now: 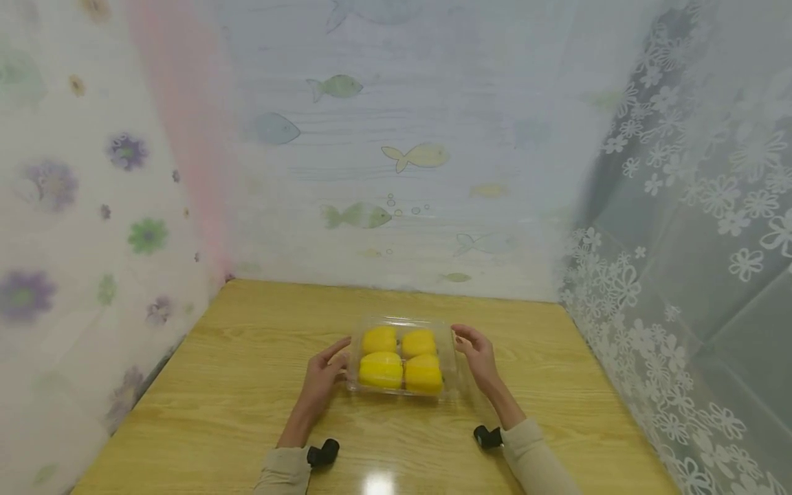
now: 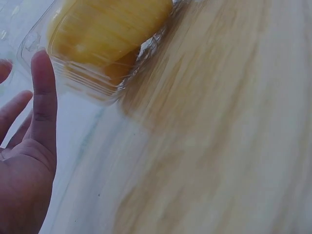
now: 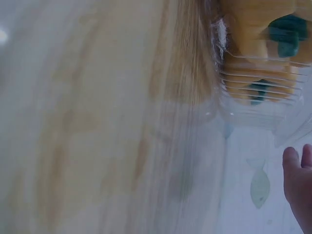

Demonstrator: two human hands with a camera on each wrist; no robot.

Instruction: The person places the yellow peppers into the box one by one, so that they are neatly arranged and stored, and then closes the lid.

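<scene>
A clear plastic container (image 1: 456, 381) stands on the wooden table, holding several yellow bell peppers (image 1: 381, 371). Green stems (image 3: 288, 35) show on the peppers in the right wrist view. At the container's left side is my left hand (image 1: 322, 377); one extended finger (image 2: 44, 97) reaches its clear wall in the left wrist view, though firm contact is hard to tell. On the opposite side, my right hand (image 1: 479, 356) is beside the upper right edge with fingers loosely bent. A small gap separates its fingertips from the container in the right wrist view.
The wooden table (image 1: 247, 385) runs back to a hanging sheet (image 1: 433, 227) printed with fish. Flower-patterned sheets hang at the left (image 1: 93, 206) and right (image 1: 711, 275). A black wrist device (image 1: 324, 453) sits at the left cuff, another black device (image 1: 487, 437) at the right.
</scene>
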